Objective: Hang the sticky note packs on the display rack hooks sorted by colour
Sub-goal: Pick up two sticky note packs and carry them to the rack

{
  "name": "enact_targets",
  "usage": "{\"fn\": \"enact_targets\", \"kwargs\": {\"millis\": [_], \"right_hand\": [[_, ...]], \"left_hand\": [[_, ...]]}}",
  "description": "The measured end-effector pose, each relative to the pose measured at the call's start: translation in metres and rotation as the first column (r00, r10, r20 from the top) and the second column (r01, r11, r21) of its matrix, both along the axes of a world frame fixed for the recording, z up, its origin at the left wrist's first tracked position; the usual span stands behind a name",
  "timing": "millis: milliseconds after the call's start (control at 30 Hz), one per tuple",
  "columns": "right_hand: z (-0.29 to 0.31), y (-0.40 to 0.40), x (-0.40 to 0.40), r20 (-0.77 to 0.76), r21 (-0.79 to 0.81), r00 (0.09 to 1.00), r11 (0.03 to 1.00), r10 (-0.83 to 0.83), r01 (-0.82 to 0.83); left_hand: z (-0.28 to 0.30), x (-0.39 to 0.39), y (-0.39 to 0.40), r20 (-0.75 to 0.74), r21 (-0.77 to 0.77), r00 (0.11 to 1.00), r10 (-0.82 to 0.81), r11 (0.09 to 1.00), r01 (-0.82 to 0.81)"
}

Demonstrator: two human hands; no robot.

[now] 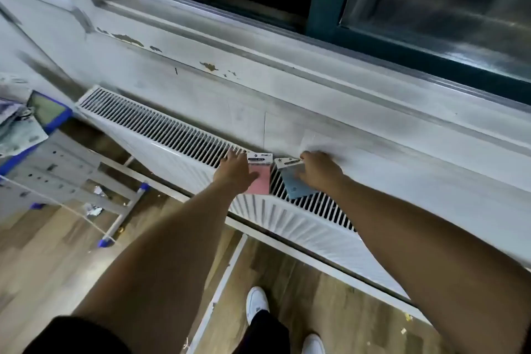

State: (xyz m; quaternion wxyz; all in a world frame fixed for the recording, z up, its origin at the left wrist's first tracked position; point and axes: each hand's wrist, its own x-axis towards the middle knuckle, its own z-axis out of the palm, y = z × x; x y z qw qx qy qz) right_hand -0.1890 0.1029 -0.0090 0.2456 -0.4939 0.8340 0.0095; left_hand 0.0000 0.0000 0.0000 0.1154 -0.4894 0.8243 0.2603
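Both arms reach to the white slotted radiator top (161, 123) under the grey window sill (287, 89).

Left hand (234, 171): fingers laid fairly straight on the flat pink sticky note pack with a white header card (262, 178).

Right hand (320, 171): fingers curled over the tilted blue sticky note pack (296, 185); grip looks partial.

Risks:
- Blue pack could slide off the front edge; it sits askew.
- Thin header cards may catch in the slots.
- White perforated display rack (57, 169) stands well apart at left; carrying both invites a drop.
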Motion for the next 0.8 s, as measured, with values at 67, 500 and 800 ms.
{"fn": "enact_targets", "kwargs": {"millis": [67, 500, 800], "right_hand": [[-0.002, -0.003, 0.001, -0.009, 0.007, 0.999, 0.999, -0.044, 0.044], [-0.013, 0.006, 0.022, 0.094, -0.058, 0.97, 0.971, -0.224, 0.23], [-0.004, 0.009, 0.032, 0.141, -0.144, 0.97, 0.965, -0.2, 0.22]], "left_hand": [[-0.003, -0.001, -0.001, 0.054, 0.015, 0.999, 0.001, 1.0, -0.002], [-0.028, -0.003, 0.005, 0.014, -0.079, 1.0, -0.02, 0.997, 0.021], [-0.025, -0.001, 0.009, -0.046, 0.026, 0.998, 0.037, 0.999, -0.036]]}}
